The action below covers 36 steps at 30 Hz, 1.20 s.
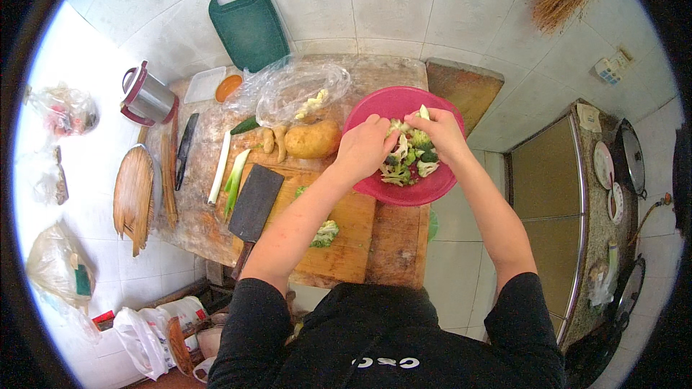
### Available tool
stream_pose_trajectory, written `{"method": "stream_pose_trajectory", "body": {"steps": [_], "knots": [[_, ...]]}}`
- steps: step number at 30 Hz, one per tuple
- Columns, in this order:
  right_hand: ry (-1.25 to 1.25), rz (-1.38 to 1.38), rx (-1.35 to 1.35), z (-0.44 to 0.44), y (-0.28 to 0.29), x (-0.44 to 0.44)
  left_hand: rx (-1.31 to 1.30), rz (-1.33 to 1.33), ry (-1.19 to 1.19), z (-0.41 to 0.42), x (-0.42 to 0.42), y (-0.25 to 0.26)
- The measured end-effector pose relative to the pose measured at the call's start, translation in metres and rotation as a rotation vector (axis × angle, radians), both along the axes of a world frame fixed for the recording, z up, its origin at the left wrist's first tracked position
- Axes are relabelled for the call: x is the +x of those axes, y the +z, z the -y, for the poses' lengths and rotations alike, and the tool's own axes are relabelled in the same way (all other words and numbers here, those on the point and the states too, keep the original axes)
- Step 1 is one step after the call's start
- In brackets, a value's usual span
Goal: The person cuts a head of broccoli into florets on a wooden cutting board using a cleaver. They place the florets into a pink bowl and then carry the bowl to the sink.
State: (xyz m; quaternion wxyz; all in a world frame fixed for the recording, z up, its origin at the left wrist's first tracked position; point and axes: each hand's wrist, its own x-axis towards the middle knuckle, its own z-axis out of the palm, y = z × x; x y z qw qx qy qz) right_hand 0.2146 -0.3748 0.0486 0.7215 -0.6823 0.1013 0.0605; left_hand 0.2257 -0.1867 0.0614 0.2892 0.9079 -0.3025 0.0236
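Note:
Both hands are over a red plastic bowl (pixel 403 194) that holds cut broccoli florets (pixel 411 156). A pale green broccoli piece (pixel 423 112) sticks up from between the thumb and fingers of my right hand (pixel 444 132). My left hand (pixel 363 147) is at the bowl's left side, fingers curled, its tips against a floret; whether it grips that floret is hidden. On the wooden cutting board (pixel 346 259) lies another broccoli piece (pixel 325 234), partly behind my left forearm. A cleaver (pixel 257 202) rests flat at the board's left edge.
Left of the bowl are a potato (pixel 312 140), ginger (pixel 279 143), a leek stalk (pixel 220 167) and a clear plastic bag (pixel 303 84) with garlic cloves. A black-bladed knife (pixel 186 151) lies farther left. A green cutting board (pixel 248 27) leans on the tiled wall.

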Motion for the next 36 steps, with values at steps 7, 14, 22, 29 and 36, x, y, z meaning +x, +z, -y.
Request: {"method": "stream_pose_trajectory", "body": {"steps": [7, 14, 22, 29, 36], "knots": [[-0.345, 0.357, -0.058, -0.054, -0.002, -0.009, -0.914, -0.876, 0.571, 0.031, 0.014, -0.035], [-0.222, 0.316, -0.706, -0.032, -0.017, -0.003, -0.331, -0.334, 0.475, -0.002, 0.037, -0.081], [-0.029, -0.053, 0.467, -0.034, -0.02, -0.006, -0.608, -0.483, 0.096, 0.007, -0.013, -0.022], [0.021, 0.162, -0.286, -0.021, -0.022, -0.008, -0.476, 0.051, 0.137, -0.002, -0.017, -0.018], [0.002, 0.268, -0.332, -0.026, -0.001, -0.019, -0.486, -0.13, 0.109, 0.003, -0.024, -0.009]]}}
